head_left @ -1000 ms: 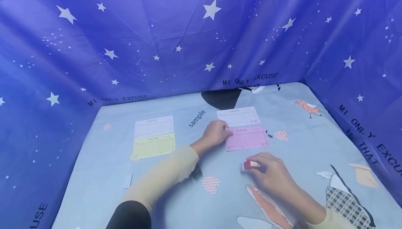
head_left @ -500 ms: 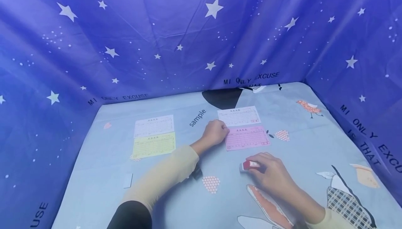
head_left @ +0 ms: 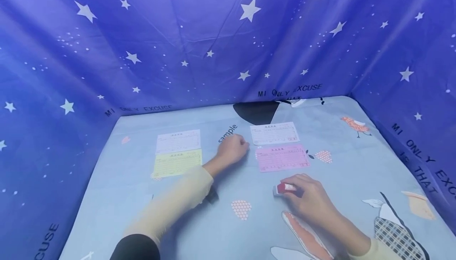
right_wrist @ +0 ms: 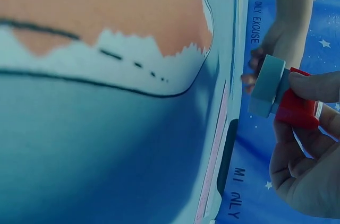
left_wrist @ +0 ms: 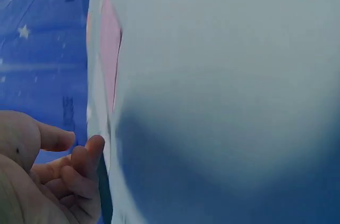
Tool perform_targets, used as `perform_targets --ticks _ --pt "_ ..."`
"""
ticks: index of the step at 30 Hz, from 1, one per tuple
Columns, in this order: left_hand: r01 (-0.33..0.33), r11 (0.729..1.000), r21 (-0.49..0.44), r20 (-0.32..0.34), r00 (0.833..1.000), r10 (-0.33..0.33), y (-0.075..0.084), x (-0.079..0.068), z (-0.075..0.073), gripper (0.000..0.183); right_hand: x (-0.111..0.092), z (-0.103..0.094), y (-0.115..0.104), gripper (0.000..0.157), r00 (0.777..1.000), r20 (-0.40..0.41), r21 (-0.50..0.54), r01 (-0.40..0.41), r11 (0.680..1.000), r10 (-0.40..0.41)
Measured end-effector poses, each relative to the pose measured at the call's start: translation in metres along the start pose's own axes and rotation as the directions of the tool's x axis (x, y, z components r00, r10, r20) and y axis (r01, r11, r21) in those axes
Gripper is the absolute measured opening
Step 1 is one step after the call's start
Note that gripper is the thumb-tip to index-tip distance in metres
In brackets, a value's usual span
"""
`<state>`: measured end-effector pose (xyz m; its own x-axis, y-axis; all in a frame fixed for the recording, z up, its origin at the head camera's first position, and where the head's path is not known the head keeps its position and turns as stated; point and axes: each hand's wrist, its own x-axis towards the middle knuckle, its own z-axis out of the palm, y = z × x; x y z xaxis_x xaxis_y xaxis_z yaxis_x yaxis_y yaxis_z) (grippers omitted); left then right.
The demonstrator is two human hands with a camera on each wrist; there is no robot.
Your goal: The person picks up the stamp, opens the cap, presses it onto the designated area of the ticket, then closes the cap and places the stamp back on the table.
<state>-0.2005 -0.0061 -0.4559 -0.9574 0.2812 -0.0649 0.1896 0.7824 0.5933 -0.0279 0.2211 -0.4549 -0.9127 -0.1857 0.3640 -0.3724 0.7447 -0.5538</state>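
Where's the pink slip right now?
The pink slip lies right of centre in the head view, just below a white slip and above the red stamp in the right hand.

On my right wrist feed, I see the right hand (right_wrist: pixel 313 168) pinching a red stamp (right_wrist: pixel 296 110) with a grey end (right_wrist: pixel 266 86) between thumb and fingers. Beyond it I make out the left hand (right_wrist: pixel 271 44), partly covered by the stamp. A pink paper (right_wrist: pixel 213 155) lies edge-on along the printed cloth (right_wrist: pixel 106 149); a starry blue curtain (right_wrist: pixel 260 141) fills the background.
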Motion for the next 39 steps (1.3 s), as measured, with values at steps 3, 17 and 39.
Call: perform_targets --ticks 3,17,39 --pt "0.055 0.998 0.007 -0.024 0.998 -0.055 -0.026 0.0 -0.024 0.03 0.001 0.0 -0.001 0.038 1.0 0.002 0.005 0.017 1.0 -0.017" --pt "0.382 0.901 0.205 -0.125 0.924 -0.363 -0.168 -0.019 -0.125 0.023 0.006 0.004 -0.001 0.038 0.999 0.032 -0.01 0.033 0.999 -0.033" --pt "0.54 0.842 0.012 -0.162 0.832 -0.531 -0.202 -0.018 -0.15 0.042 0.01 0.012 -0.005 0.038 0.998 0.044 0.004 0.045 0.999 -0.045"
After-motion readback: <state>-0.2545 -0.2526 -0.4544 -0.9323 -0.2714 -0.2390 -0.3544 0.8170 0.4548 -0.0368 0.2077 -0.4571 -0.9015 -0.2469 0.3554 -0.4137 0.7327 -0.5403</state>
